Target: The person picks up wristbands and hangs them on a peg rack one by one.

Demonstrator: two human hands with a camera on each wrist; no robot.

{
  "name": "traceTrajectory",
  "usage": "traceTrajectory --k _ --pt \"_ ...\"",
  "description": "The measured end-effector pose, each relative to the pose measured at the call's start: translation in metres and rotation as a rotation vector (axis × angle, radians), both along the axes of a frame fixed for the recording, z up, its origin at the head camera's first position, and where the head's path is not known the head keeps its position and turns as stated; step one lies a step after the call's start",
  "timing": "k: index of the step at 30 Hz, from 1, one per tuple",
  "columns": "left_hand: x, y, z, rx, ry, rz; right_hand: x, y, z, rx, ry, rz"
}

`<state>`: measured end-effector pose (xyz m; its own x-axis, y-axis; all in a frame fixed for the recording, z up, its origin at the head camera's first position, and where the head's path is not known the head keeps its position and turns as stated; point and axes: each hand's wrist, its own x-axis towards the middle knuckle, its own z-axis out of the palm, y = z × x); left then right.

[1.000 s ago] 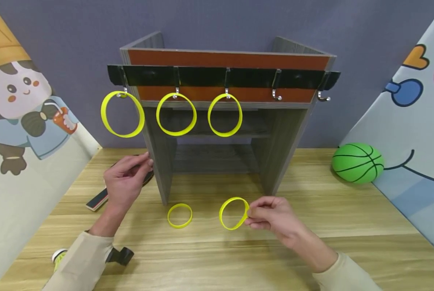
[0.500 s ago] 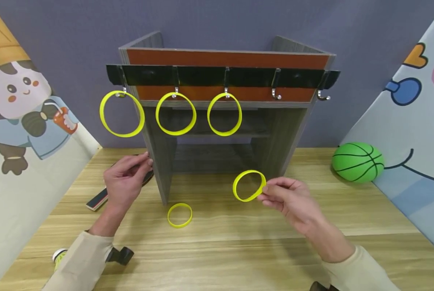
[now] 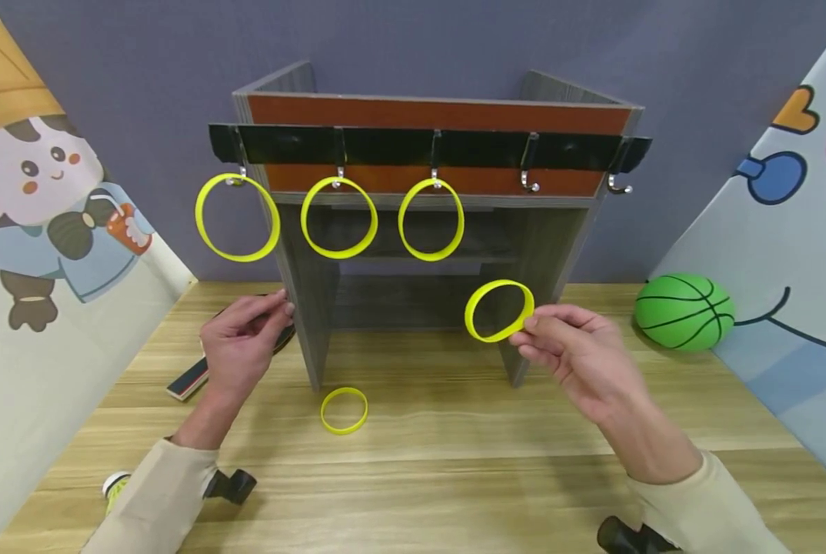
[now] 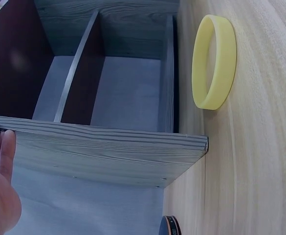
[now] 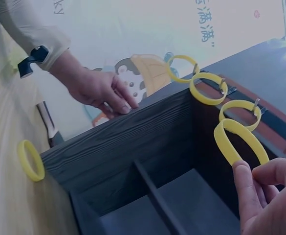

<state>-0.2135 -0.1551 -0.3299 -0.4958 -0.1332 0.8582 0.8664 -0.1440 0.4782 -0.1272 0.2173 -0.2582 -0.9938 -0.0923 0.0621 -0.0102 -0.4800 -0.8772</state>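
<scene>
My right hand [image 3: 586, 358] pinches a yellow ring [image 3: 470, 314] between thumb and fingers, holding it in front of the grey shelf unit's right side, below the two bare hooks [image 3: 529, 183]. Three more yellow rings hang on the left hooks of the black strip [image 3: 385, 146]. Another ring [image 3: 344, 432] lies on the table in front of the unit. My left hand [image 3: 240, 350] holds the front edge of the unit's left side panel [image 3: 302, 308] with its fingertips. The right wrist view shows the held ring [image 5: 224, 143] close to a hanging one [image 5: 240, 104].
A green ball [image 3: 684, 312] rests at the back right. Behind my left hand lies a paddle [image 3: 190, 378], partly hidden. Beside the left sleeve is a yellow-green object with a white cap [image 3: 115, 483]. Cartoon panels flank the table on both sides.
My right hand has carried its ring up and to the right from near the tabletop. The left hand stays at the side panel.
</scene>
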Motion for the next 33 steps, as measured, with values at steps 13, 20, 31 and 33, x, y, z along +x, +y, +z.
traceTrajectory --k 13,20,31,33 --pt "0.007 0.004 0.01 -0.006 0.009 0.001 0.003 0.006 0.024 -0.055 0.024 -0.035" --pt "-0.002 0.0 -0.001 -0.002 0.007 0.004 0.005 0.006 0.039 -0.067 0.025 -0.068" --pt "-0.002 0.0 0.0 0.004 0.01 0.001 0.001 0.005 0.058 -0.095 0.051 -0.107" --pt "-0.001 0.0 0.0 0.003 0.009 0.002 0.0 0.004 0.06 -0.096 0.041 -0.121"
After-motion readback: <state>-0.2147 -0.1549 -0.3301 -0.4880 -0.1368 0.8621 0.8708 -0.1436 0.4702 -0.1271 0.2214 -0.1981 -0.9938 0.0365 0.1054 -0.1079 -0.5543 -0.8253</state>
